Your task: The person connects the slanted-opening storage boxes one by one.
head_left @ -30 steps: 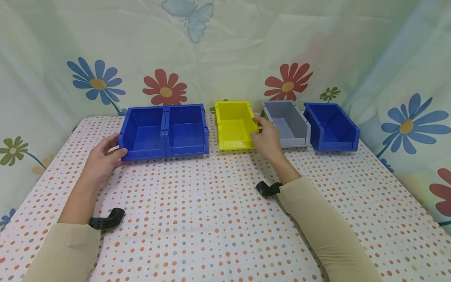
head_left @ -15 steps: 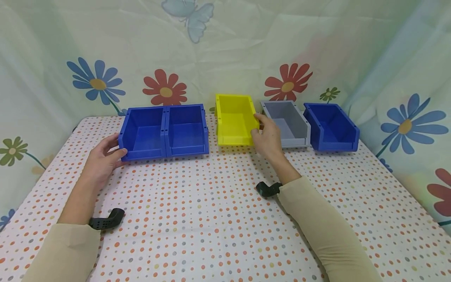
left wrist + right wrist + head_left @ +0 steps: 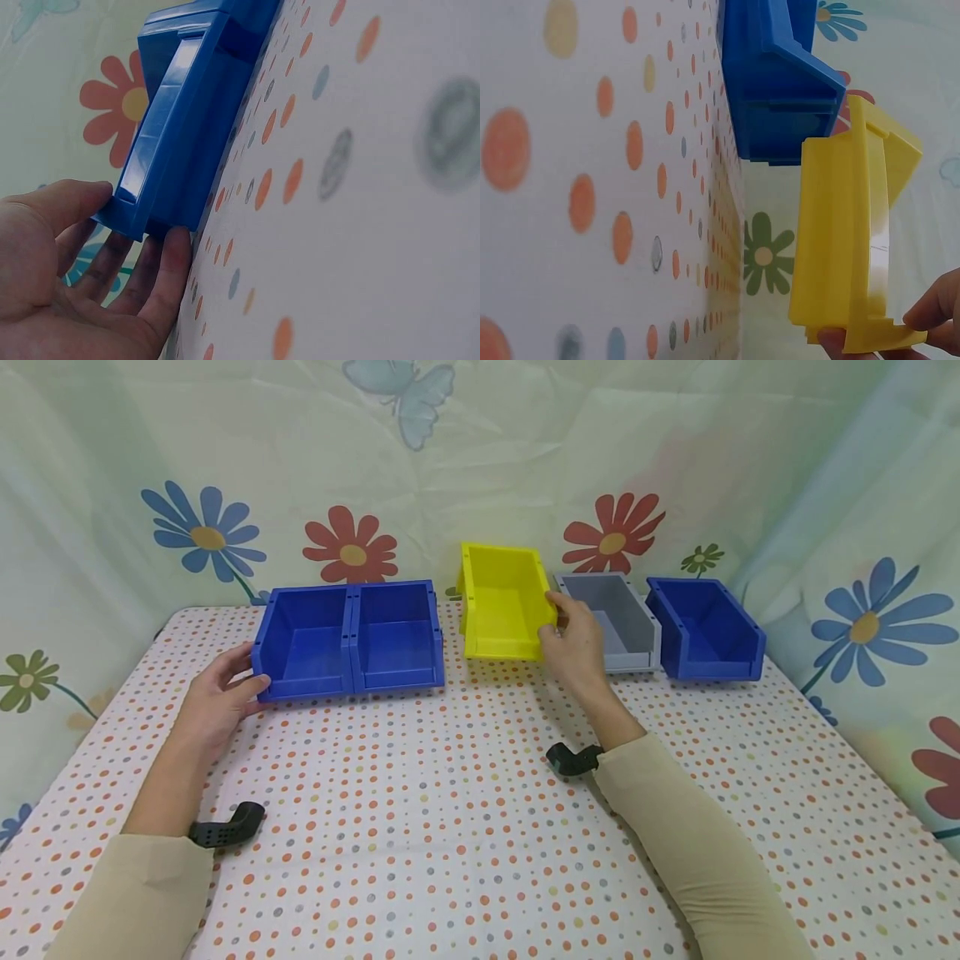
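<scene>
A yellow storage bin (image 3: 506, 602) hangs above the table, its right side wall pinched by my right hand (image 3: 576, 647). The right wrist view shows a gap between the yellow bin (image 3: 832, 232) and the cloth, with thumb and fingers at the bin's near corner. My left hand (image 3: 213, 697) grips the left front corner of the leftmost blue storage bin (image 3: 307, 639). In the left wrist view, the thumb lies on that blue bin's (image 3: 172, 127) front corner and the other fingers reach around its side and underneath. A second blue bin (image 3: 397, 635) stands directly against it.
Right of the yellow bin stand a grey bin (image 3: 607, 618), partly behind my right hand, and another blue bin (image 3: 705, 627). A dotted cloth covers the table (image 3: 420, 827). A floral curtain (image 3: 487, 468) hangs close behind the bins.
My right hand has raised the yellow bin off the table, its back edge now higher against the curtain and slightly to the right. The left hand and the other bins have stayed put.
</scene>
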The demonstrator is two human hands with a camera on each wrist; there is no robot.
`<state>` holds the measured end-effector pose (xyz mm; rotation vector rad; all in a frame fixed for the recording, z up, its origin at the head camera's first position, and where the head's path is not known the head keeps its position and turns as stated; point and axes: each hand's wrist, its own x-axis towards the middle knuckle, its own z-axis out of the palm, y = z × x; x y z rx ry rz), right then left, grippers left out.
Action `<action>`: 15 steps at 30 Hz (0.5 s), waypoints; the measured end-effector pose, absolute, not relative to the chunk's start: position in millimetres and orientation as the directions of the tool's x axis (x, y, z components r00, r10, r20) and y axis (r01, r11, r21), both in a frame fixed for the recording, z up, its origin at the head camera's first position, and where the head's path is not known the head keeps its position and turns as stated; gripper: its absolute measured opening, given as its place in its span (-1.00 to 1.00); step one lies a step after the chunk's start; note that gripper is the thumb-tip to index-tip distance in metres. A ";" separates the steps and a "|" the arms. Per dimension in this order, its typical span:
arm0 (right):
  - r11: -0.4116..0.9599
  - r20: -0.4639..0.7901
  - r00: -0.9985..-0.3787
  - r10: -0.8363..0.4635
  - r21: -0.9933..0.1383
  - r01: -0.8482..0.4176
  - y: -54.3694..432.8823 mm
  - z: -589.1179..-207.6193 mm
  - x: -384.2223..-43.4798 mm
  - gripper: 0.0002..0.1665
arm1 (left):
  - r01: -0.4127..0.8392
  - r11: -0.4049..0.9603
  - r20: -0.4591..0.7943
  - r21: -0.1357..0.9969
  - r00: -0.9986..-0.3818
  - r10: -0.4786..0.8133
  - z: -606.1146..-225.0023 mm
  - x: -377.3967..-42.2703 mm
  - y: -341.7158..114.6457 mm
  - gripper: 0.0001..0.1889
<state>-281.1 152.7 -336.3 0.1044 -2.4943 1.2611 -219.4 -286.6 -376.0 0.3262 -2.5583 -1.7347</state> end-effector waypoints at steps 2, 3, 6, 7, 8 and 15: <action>0.601 0.337 -0.937 0.089 -0.769 -0.219 153.1 -335.4 -279.9 -0.38 | -0.158 0.350 -0.094 0.923 -0.977 -0.193 -376.3 -220.0 -286.2 -0.29; 0.600 0.338 -0.937 0.090 -0.769 -0.220 153.2 -335.0 -279.3 -0.37 | -0.160 0.346 -0.097 0.924 -0.976 -0.193 -376.5 -220.4 -286.0 -0.29; 0.594 0.346 -0.933 0.097 -0.772 -0.225 153.1 -334.2 -278.1 -0.38 | -0.164 0.335 -0.103 0.928 -0.976 -0.192 -376.8 -221.6 -285.6 -0.30; 0.593 0.349 -0.932 0.098 -0.773 -0.227 152.8 -333.8 -277.6 -0.38 | -0.163 0.332 -0.104 0.929 -0.976 -0.190 -376.7 -222.1 -285.4 -0.30; 0.590 0.352 -0.931 0.098 -0.774 -0.230 152.6 -333.4 -277.7 -0.38 | -0.164 0.330 -0.105 0.930 -0.976 -0.188 -376.5 -222.7 -285.3 -0.30; 0.578 0.369 -0.926 0.080 -0.774 -0.259 151.5 -330.3 -277.1 -0.39 | -0.150 0.348 -0.098 0.926 -0.982 -0.163 -373.8 -224.8 -281.9 -0.29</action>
